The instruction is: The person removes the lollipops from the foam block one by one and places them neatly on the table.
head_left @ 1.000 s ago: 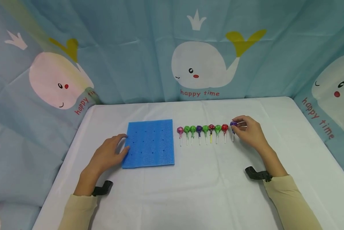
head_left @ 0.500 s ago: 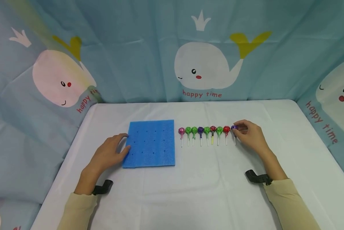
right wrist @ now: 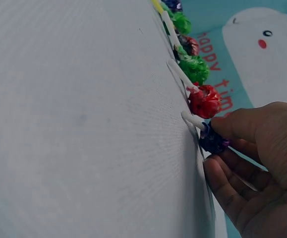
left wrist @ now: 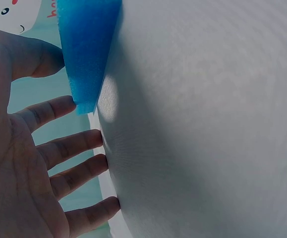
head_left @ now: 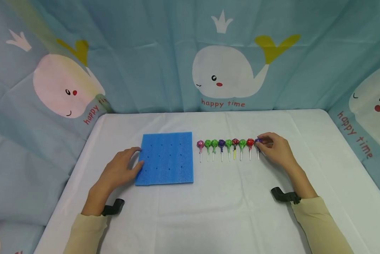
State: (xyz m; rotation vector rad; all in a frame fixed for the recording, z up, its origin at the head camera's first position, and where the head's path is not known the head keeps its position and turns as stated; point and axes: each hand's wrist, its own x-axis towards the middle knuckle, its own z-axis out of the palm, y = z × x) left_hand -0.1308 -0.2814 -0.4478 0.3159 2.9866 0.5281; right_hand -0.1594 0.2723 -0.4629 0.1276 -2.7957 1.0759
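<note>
My right hand [head_left: 275, 148] pinches the wrapped head of a purple lollipop [right wrist: 213, 140] between thumb and fingers. Its white stick points toward the front of the table. This lollipop is at the right end of a row, close beside a red lollipop [head_left: 250, 144]. Further left in the row lie several green ones, a dark purple lollipop [head_left: 221, 144], a dark red one with a yellow stick, and a pink lollipop [head_left: 200, 144]. My left hand [head_left: 119, 165] rests at the left edge of a blue foam board [head_left: 167, 158], thumb and index fingertips touching it, the other fingers extended onto the table.
The foam board has small holes in rows across its top. A white cloth covers the table [head_left: 190, 218]. Blue curtains [head_left: 151, 70] with whale prints stand behind and at both sides. Each wrist wears a black camera mount [head_left: 285, 194].
My right hand has drawn the purple lollipop left, closing the gap to the red one. My left hand keeps its place at the foam board. The head view has shifted slightly.
</note>
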